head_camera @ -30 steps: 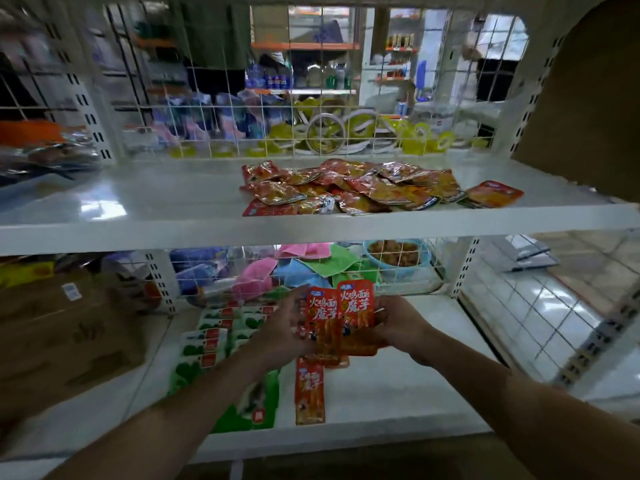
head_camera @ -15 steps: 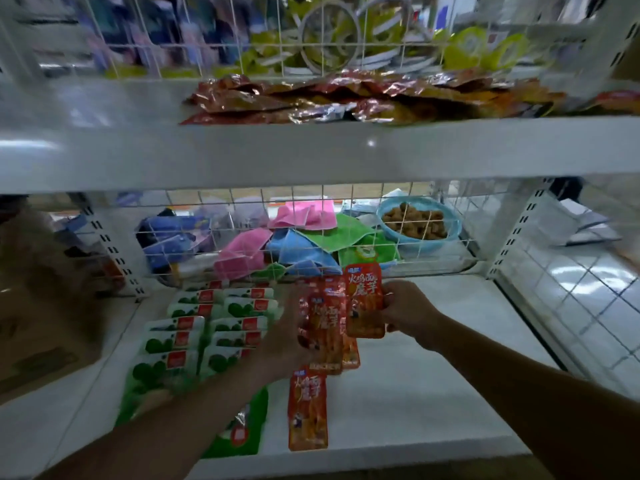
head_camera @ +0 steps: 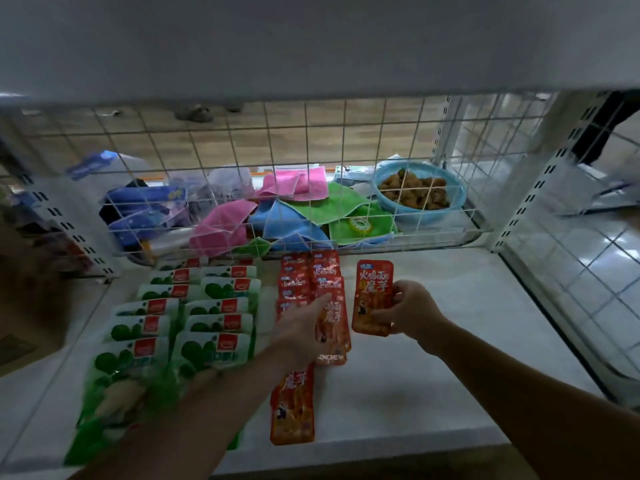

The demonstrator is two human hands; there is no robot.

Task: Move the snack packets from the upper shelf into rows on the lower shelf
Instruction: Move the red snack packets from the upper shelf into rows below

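Observation:
On the white lower shelf (head_camera: 433, 393) two rows of red snack packets (head_camera: 304, 275) overlap from the wire back toward the front. My left hand (head_camera: 301, 336) is shut on a red packet (head_camera: 332, 323) laid over the right row's front end. My right hand (head_camera: 407, 315) grips a single red packet (head_camera: 372, 296) by its right edge, just right of the rows and low over the shelf. One more red packet (head_camera: 292, 407) lies near the front edge. The upper shelf's underside (head_camera: 311, 46) fills the top; its packets are hidden.
Two rows of green and white packets (head_camera: 194, 317) fill the shelf's left part. A wire grid (head_camera: 304, 161) closes the back; behind it lie coloured cloths (head_camera: 294, 209) and a blue basket (head_camera: 420, 197) of brown pieces. Slotted uprights (head_camera: 540, 188) stand at the right.
The view has dropped from the upper shelf to the lower one. Both hands have gone forward and down with the red packets, and the right hand's packet has parted from the left hand's.

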